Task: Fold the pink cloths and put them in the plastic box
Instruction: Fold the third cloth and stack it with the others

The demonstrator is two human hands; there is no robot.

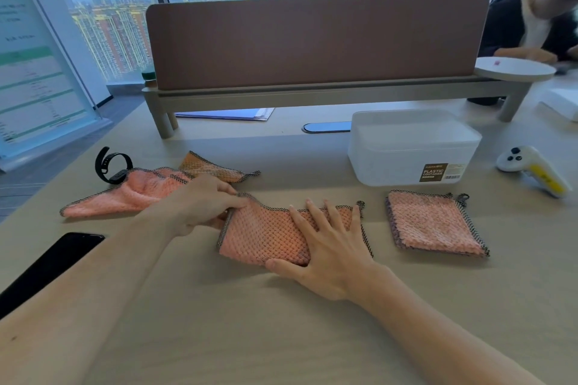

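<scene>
Mid-frame, the left hand [205, 205] pinches the left edge of the pink cloth [262, 233] while the right hand [327, 251] presses it, fingers straight and spread.

Cloths in a row across the table [250, 322], the plastic box [409, 147] behind.
The half-folded cloth [266, 234] lies in the middle, with the right hand [328, 247] flat on it and the left hand [203, 203] pinching its left edge. The folded cloth [434, 223] lies to the right, before the box. The loose cloths [137, 194] lie left, beside a wristband [111, 166]. A phone [47, 269] lies near left, and a controller [531, 170] right of the box.
</scene>
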